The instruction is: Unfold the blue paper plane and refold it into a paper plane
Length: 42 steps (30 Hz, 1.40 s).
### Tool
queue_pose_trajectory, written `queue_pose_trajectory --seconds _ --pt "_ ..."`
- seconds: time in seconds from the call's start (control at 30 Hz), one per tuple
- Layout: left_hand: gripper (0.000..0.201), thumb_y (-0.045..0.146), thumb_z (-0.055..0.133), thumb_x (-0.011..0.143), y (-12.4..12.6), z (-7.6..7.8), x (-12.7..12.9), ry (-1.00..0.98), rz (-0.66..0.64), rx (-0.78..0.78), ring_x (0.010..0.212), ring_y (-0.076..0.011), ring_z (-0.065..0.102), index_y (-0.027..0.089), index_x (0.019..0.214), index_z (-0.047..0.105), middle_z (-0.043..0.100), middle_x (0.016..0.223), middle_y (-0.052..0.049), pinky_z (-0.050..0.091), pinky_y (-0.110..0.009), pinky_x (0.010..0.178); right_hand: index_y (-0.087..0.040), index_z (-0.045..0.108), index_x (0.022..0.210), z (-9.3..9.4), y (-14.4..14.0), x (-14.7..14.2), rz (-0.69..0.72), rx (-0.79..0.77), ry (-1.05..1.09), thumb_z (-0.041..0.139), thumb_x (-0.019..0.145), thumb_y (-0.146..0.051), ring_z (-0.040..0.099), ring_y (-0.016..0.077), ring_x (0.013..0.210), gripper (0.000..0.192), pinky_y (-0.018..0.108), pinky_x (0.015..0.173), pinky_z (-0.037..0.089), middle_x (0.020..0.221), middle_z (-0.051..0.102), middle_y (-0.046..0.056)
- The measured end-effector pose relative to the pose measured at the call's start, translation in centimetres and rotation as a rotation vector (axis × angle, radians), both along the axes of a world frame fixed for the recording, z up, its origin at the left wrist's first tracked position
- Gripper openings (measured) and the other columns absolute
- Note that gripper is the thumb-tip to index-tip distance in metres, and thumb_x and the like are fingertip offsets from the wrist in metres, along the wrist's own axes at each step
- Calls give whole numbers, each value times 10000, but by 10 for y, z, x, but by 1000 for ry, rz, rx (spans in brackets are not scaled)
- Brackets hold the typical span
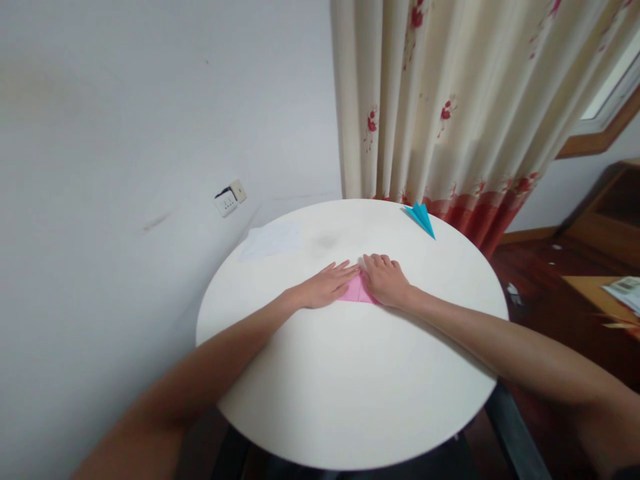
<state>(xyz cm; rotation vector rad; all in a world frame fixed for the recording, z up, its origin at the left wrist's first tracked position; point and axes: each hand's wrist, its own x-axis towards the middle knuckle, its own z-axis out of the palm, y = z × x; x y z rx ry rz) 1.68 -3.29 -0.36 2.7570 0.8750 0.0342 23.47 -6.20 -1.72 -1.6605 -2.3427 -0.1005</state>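
A folded piece of pink paper [358, 291] lies on the white round table [350, 387], partly hidden under both hands. My left hand [327, 285] rests flat on its left side, fingers stretched out toward the right, their tips near the top of the paper. On the right side, my right hand [386, 280] presses down with its fingers curled and close together; the thumb side is against the paper. A vertical crease line shows on the pink paper between the hands.
A blue paper plane [421, 219] sits near the table's far right edge. A thin white sheet [271, 240] lies at the far left. Behind stand a wall with a socket [227, 203] and a flowered curtain [425, 100]. Papers [625, 292] rest on a wooden surface at right.
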Motion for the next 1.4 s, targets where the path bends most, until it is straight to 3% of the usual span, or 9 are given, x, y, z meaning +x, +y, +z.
queue_pose_trajectory --seconds 0.17,0.33,0.5,0.6,0.73,1.03,1.4 --pt "621 442 347 1018 -2 4 -3 -4 -3 -18 1526 -217 32 244 1577 163 105 1654 -48 29 -437 1227 -156 363 1492 -6 13 4 20 -61 4 242 1015 -508 338 380 1390 605 536 1075 285 1526 379 211" --pt "737 509 405 991 -3 7 -3 -38 -61 -29 1527 -230 24 251 1588 59 18 1657 -57 17 -435 1230 -130 263 1546 -6 37 12 317 -117 52 313 961 -653 267 325 1453 786 488 1143 219 1573 328 186" --pt "603 519 351 1010 -4 4 2 16 -75 -7 1523 -236 86 299 1558 231 123 1651 -47 32 -469 1219 -64 133 1564 -3 38 10 336 3 89 427 889 -720 284 341 1437 986 513 1155 193 1557 329 234" --pt "595 532 313 1017 -3 0 1 31 -41 36 1521 -240 104 266 1547 268 158 1644 -79 40 -478 1213 -76 175 1560 -4 30 3 313 40 80 415 938 -638 247 315 1463 871 496 1181 156 1569 327 205" --pt "634 541 286 1017 1 -7 -2 56 7 88 1523 -233 83 230 1563 209 156 1642 -98 23 -460 1207 -73 256 1539 -9 22 -4 249 -77 82 293 1011 -497 269 289 1467 678 469 1172 229 1579 318 187" --pt "701 584 221 1008 5 -9 -3 53 109 89 1524 -243 66 220 1586 62 90 1651 -95 27 -433 1198 -90 269 1548 -6 27 0 256 -177 23 189 1024 -461 175 287 1501 647 508 1196 167 1617 223 153" --pt "685 577 168 1011 2 -14 -2 40 199 82 1524 -244 54 205 1583 104 127 1648 -89 15 -450 1196 -92 292 1538 -7 23 -1 207 -154 1 196 1026 -402 186 291 1498 606 523 1188 163 1613 233 165"
